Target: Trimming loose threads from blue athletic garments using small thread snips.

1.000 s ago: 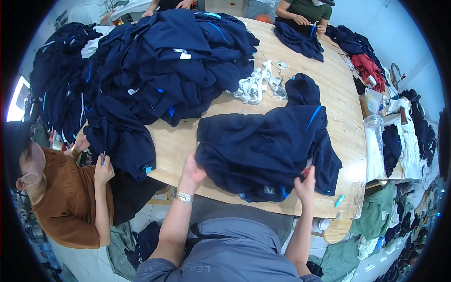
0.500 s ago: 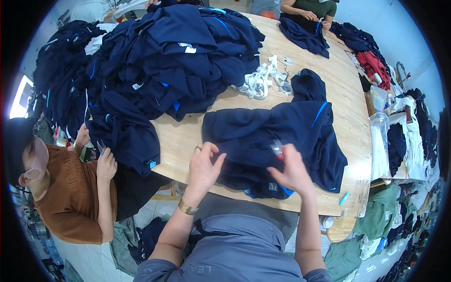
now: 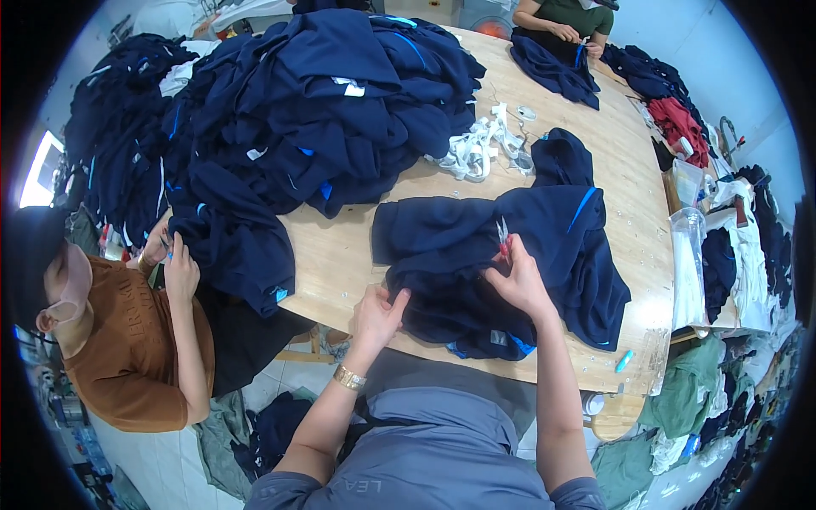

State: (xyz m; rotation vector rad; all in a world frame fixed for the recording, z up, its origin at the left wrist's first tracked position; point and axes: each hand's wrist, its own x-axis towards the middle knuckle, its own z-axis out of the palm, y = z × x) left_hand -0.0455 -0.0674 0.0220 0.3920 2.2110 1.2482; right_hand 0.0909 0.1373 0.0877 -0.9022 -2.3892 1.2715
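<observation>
A navy garment [image 3: 476,246] with a light blue stripe lies spread on the wooden table [image 3: 340,263] in front of me. My left hand [image 3: 378,313] pinches the garment's near edge. My right hand [image 3: 517,276] rests on the middle of the garment and holds small thread snips [image 3: 502,236], their tips pointing up and away from me.
A big heap of navy garments [image 3: 289,110] covers the table's left and far side. White fabric strips [image 3: 480,144] lie beyond my garment. A person in a brown top [image 3: 127,340] handles cloth at the left. Another person [image 3: 565,25] works at the far end. A blue chalk piece [image 3: 625,361] lies at the right edge.
My hands moved from the garment's outer edges inward. The left now pinches the near edge and the right has lifted the snips over the middle. The garment is more bunched.
</observation>
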